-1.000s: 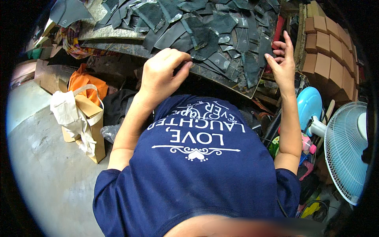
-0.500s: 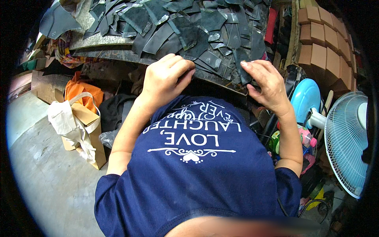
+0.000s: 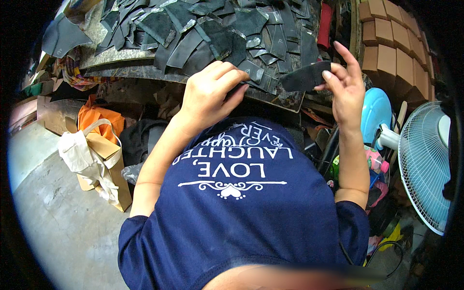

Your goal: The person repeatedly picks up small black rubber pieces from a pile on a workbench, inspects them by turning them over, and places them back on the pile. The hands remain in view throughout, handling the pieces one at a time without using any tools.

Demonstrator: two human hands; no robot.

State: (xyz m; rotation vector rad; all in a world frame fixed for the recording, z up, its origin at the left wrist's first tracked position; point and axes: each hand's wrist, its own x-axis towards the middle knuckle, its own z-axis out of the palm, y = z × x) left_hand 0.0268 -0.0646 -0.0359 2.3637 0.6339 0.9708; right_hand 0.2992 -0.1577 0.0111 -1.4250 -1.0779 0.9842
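My right hand (image 3: 347,94) pinches a small black piece of leather (image 3: 302,78) between thumb and fingers, with the index finger raised. The piece is held above the front right edge of the workbench (image 3: 130,67), its rough side facing up. My left hand (image 3: 209,93) is closed near the front edge of the bench, its thumb pressed toward the curled fingers. A thin dark edge shows at its fingertips, too small to make out. Beyond both hands lies a heap of dark leather scraps (image 3: 193,48), some with white chalk marks.
Stacked brown boxes (image 3: 396,43) stand at the far right. A white fan (image 3: 420,159) and a light blue round object (image 3: 376,113) are beside my right forearm. On the left, a white cloth bag (image 3: 79,152) hangs over a cardboard box (image 3: 118,183) on the grey floor (image 3: 58,212).
My right hand has lifted the leather piece off the front of the bench, turning it sideways and raising the index finger. My left hand has shifted slightly right and stays closed.
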